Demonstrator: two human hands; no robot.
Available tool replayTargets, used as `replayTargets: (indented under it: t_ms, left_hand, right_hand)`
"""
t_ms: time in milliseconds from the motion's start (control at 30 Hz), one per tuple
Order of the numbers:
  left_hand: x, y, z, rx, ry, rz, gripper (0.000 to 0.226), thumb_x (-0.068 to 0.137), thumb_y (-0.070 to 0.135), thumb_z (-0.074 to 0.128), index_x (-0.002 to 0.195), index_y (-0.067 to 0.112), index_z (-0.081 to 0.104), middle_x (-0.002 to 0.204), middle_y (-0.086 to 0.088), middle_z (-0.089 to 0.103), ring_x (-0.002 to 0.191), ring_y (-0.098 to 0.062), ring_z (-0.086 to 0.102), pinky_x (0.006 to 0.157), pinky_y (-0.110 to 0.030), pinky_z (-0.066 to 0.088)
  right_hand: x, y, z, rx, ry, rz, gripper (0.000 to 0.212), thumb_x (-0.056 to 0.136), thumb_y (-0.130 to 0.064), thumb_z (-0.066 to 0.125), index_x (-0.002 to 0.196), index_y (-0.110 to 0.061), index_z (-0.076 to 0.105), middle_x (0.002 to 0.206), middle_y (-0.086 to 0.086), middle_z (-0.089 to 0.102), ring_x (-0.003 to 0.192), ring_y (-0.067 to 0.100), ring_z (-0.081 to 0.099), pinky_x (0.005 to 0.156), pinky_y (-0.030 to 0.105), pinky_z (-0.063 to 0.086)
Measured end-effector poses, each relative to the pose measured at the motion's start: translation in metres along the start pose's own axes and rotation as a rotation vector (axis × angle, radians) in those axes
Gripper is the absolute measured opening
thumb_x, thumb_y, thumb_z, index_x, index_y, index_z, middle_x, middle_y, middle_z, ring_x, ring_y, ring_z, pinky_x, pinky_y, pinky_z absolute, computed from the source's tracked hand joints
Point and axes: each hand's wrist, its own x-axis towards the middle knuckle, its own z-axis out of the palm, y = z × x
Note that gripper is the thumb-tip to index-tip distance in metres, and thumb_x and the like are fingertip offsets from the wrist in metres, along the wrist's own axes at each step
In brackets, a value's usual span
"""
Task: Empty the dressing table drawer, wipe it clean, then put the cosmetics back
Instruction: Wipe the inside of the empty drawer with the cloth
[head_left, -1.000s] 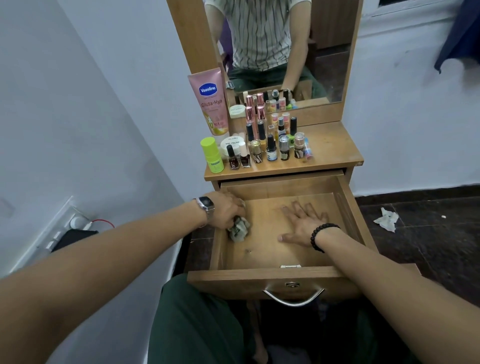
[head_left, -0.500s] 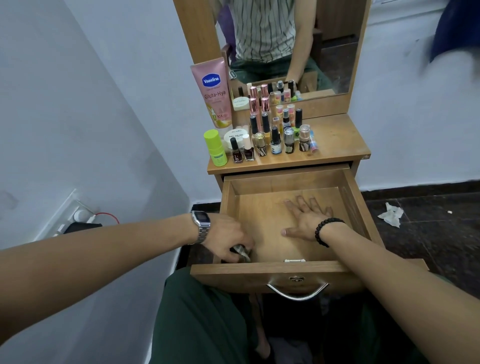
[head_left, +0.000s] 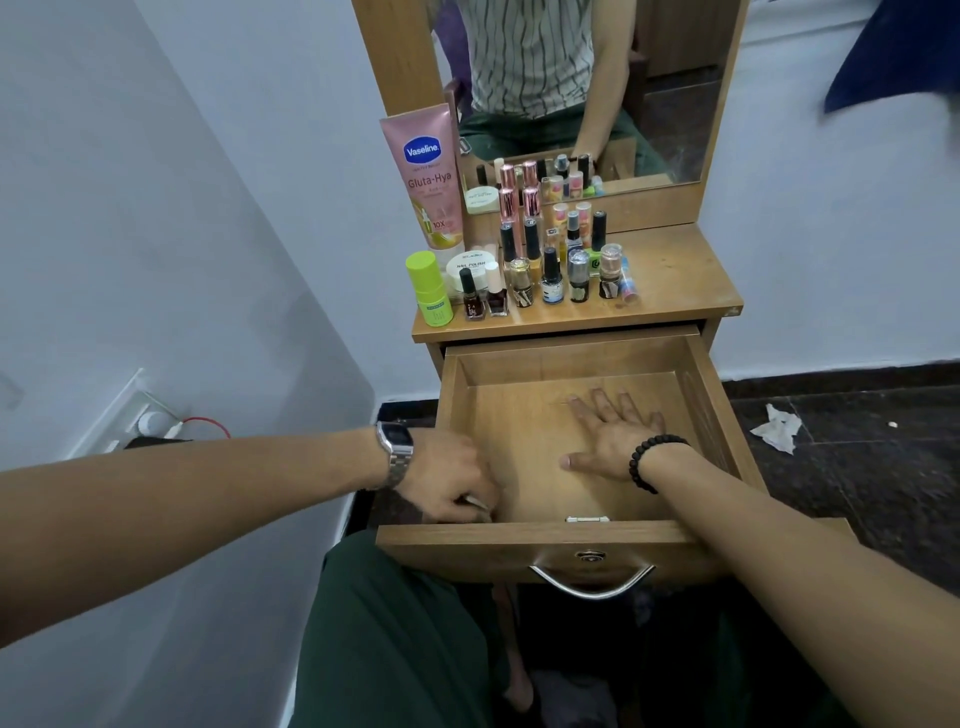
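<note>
The left hand (head_left: 449, 480) curls closed at the drawer's front-left corner, perhaps gripping something; the right hand (head_left: 613, 436) lies flat, fingers spread.

The left hand (head_left: 451, 480) had travelled along the drawer (head_left: 537, 538) floor, from beside the left wall about midway back to the near left corner, right behind the drawer's front panel. The crumpled wiping cloth (head_left: 477, 503), a second ago plainly visible under the fingers, was now almost wholly hidden beneath the closed hand, only a pale sliver showing. Half a second ago the hand was already close to that corner.
</note>
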Motion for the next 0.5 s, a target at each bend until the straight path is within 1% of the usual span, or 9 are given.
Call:
replayTargets:
  t_ms: [67, 100, 167, 200, 267, 367, 433, 500]
  left_hand:
    - [0.0, -0.004, -0.003, -0.045, -0.01, -0.023, 0.034, 0.093, 0.05, 0.036, 0.079, 0.025, 0.055, 0.075, 0.005, 0.062, 0.069, -0.015, 0.058, 0.067, -0.038, 0.05]
    - [0.001, -0.008, -0.008, -0.05, -0.039, -0.053, 0.034, 0.093, 0.051, 0.037, 0.079, 0.026, 0.056, 0.074, 0.005, 0.062, 0.067, -0.015, 0.057, 0.064, -0.037, 0.05]
    - [0.007, -0.022, -0.017, 0.015, -0.095, -0.12, 0.028, 0.093, 0.046, 0.042, 0.084, 0.025, 0.059, 0.077, 0.003, 0.063, 0.068, -0.015, 0.057, 0.062, -0.034, 0.048]
    - [0.011, -0.03, -0.023, 0.063, -0.107, -0.15, 0.025, 0.094, 0.043, 0.044, 0.089, 0.024, 0.059, 0.081, 0.003, 0.064, 0.071, -0.016, 0.058, 0.063, -0.033, 0.048]
    - [0.017, -0.048, -0.031, 0.174, -0.089, -0.205, 0.024, 0.094, 0.041, 0.042, 0.099, 0.026, 0.06, 0.09, 0.003, 0.066, 0.08, -0.017, 0.059, 0.07, -0.033, 0.049]
    - [0.024, -0.074, -0.037, 0.332, 0.01, -0.317, 0.029, 0.093, 0.042, 0.039, 0.109, 0.026, 0.057, 0.102, 0.001, 0.065, 0.098, -0.021, 0.057, 0.083, -0.038, 0.049]
    - [0.031, -0.084, -0.033, 0.391, 0.056, -0.428, 0.038, 0.091, 0.045, 0.034, 0.106, 0.022, 0.06, 0.103, 0.0, 0.065, 0.1, -0.022, 0.058, 0.084, -0.038, 0.049]
    - [0.037, -0.084, -0.027, 0.397, 0.085, -0.488, 0.055, 0.084, 0.053, 0.023, 0.095, 0.02, 0.065, 0.095, -0.001, 0.066, 0.094, -0.022, 0.061, 0.081, -0.038, 0.051]
  right_hand:
    - [0.0, -0.001, -0.001, -0.001, -0.001, -0.004, 0.093, 0.087, -0.069, 0.044, 0.151, -0.036, -0.015, 0.158, -0.003, -0.025, 0.146, 0.029, -0.021, 0.115, 0.062, -0.001]
    - [0.0, -0.002, -0.001, 0.0, -0.004, -0.006, 0.092, 0.087, -0.068, 0.044, 0.151, -0.036, -0.015, 0.158, -0.003, -0.025, 0.146, 0.029, -0.021, 0.115, 0.062, -0.001]
    - [0.0, -0.003, 0.0, 0.005, -0.003, -0.003, 0.092, 0.087, -0.068, 0.044, 0.151, -0.036, -0.015, 0.158, -0.003, -0.025, 0.146, 0.029, -0.021, 0.115, 0.061, -0.001]
    - [-0.001, -0.003, 0.0, 0.004, -0.001, 0.001, 0.092, 0.087, -0.068, 0.043, 0.151, -0.036, -0.015, 0.158, -0.003, -0.025, 0.146, 0.029, -0.021, 0.115, 0.061, 0.0]
    - [-0.002, -0.002, 0.001, -0.001, -0.001, 0.001, 0.091, 0.087, -0.068, 0.043, 0.151, -0.036, -0.014, 0.158, -0.003, -0.025, 0.146, 0.029, -0.021, 0.115, 0.061, 0.0]
    - [-0.002, -0.001, -0.001, -0.006, 0.004, -0.004, 0.091, 0.087, -0.069, 0.042, 0.151, -0.036, -0.014, 0.158, -0.003, -0.025, 0.146, 0.029, -0.021, 0.115, 0.061, 0.001]
    - [-0.001, 0.001, -0.002, -0.01, 0.001, 0.0, 0.091, 0.087, -0.069, 0.042, 0.151, -0.036, -0.015, 0.158, -0.003, -0.026, 0.146, 0.029, -0.021, 0.115, 0.061, 0.001]
    - [-0.001, 0.002, -0.003, -0.014, -0.006, 0.005, 0.091, 0.087, -0.069, 0.042, 0.151, -0.036, -0.015, 0.157, -0.004, -0.027, 0.146, 0.029, -0.022, 0.115, 0.061, 0.001]
